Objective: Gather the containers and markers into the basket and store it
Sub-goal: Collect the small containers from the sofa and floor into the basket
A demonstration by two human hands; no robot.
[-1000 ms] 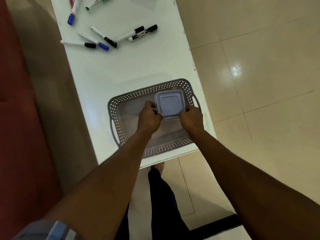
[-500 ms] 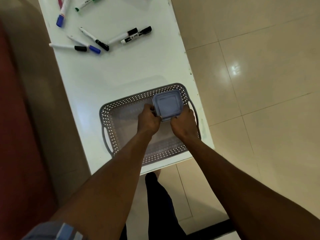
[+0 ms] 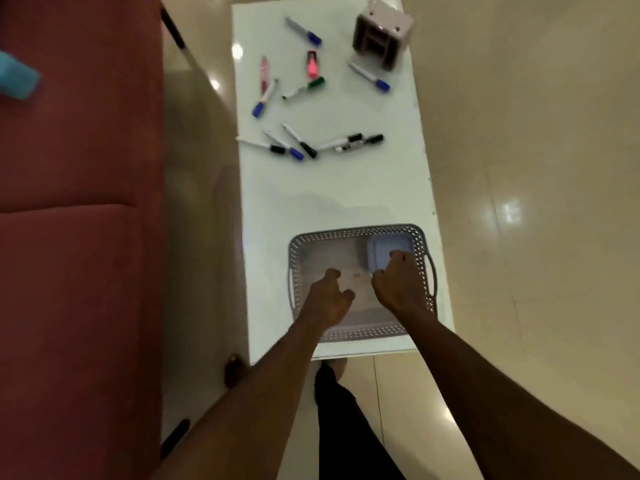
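I take the grey perforated plastic basket [image 3: 360,233] as my landmark; it sits at the near end of the long white table [image 3: 332,188]. My left hand [image 3: 327,299] hangs over the basket's near-left part, fingers [image 3: 333,274] loosely spread and holding nothing. My right hand [image 3: 398,285] is over the basket's right side, its fingers curled onto the near edge of the square pale-blue lidded plastic container [image 3: 386,252], which lies in the basket's far-right corner; I cannot tell whether they truly grip it or only rest there. Beyond the basket's far rim, well apart from it, a loose cluster of white-barrelled markers with black and blue caps [image 3: 304,143] lies on the table. Farther still lie more markers with blue, green and pink caps [image 3: 298,74]. At the far-right end of the table stands a pale pinkish boxy holder [image 3: 382,32]. Left of the basket, off the table, runs a red upholstered sofa [image 3: 76,237].
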